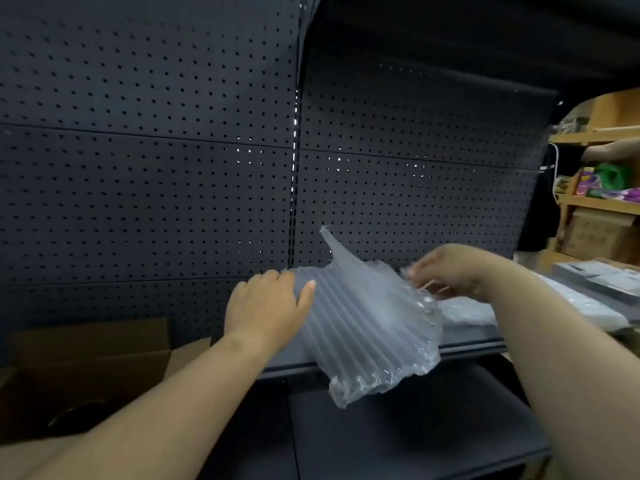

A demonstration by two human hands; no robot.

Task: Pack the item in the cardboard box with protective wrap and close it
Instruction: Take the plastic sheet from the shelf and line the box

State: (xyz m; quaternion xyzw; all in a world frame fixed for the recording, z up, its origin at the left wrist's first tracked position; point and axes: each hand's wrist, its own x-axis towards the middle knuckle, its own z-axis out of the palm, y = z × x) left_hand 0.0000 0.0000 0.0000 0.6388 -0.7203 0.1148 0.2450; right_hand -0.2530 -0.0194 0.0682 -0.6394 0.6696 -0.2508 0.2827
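Note:
A clear air-column wrap (367, 327) is held up above the front edge of the dark shelf (467, 346), its ribbed tubes running diagonally. My left hand (268, 306) grips its left edge, thumb on the front. My right hand (446, 268) pinches its upper right edge. An open brown cardboard box (83, 358) stands at the lower left, with a dark round item (79, 415) dimly visible inside it.
A black pegboard wall (173, 168) rises right behind the shelf. More clear wrap (467, 313) and flat grey packages (595, 275) lie on the shelf at right. Wooden shelves (602, 202) with goods and boxes stand far right, where another person's arm (613, 150) shows.

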